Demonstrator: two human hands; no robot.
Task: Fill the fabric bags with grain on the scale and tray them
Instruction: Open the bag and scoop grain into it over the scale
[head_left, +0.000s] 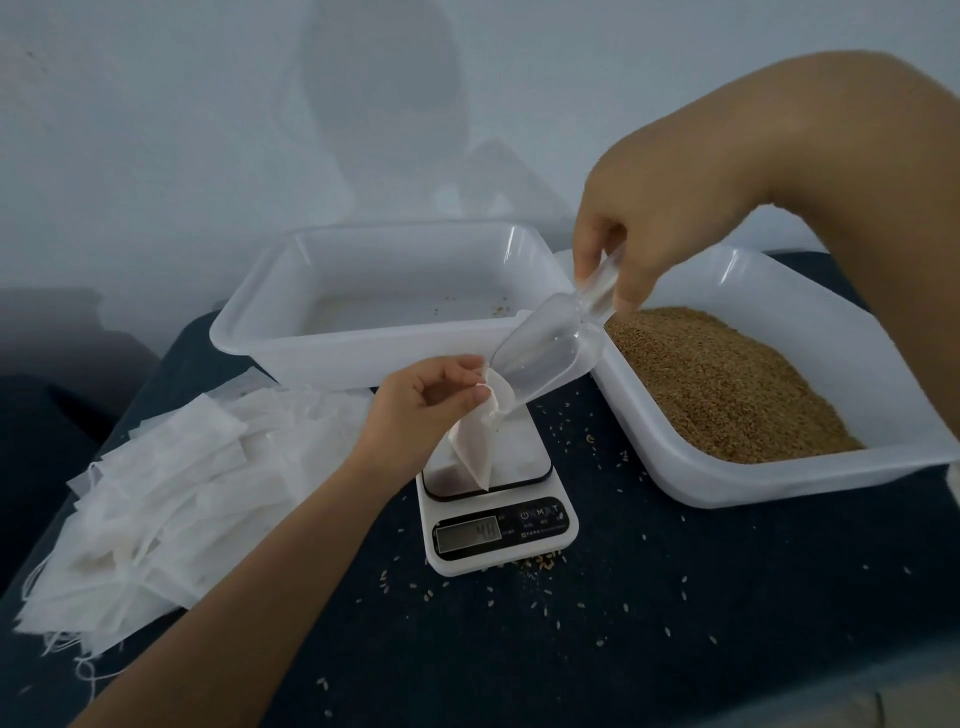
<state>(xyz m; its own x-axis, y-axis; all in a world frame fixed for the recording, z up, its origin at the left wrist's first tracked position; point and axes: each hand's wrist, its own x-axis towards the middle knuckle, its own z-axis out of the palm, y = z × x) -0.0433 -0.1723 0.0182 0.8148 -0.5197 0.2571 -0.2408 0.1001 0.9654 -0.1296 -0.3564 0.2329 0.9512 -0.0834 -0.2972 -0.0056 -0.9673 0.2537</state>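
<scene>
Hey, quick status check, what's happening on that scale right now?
Left hand pinches fabric bag open over scale. Right hand tips clear scoop into bag mouth. Nothing blocking; loose grains scattered around.

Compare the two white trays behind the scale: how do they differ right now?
Contents: the right tray holds a deep bed of brown grain; the left tray holds only a few stray kernels and no bags.
Pose: the left tray sits roughly square to the camera; the right tray is turned at an angle.
Position: the left tray sits behind the scale, the right tray to the scale's right.
Shared: both are white translucent plastic, rectangular, with rounded rims.
</scene>
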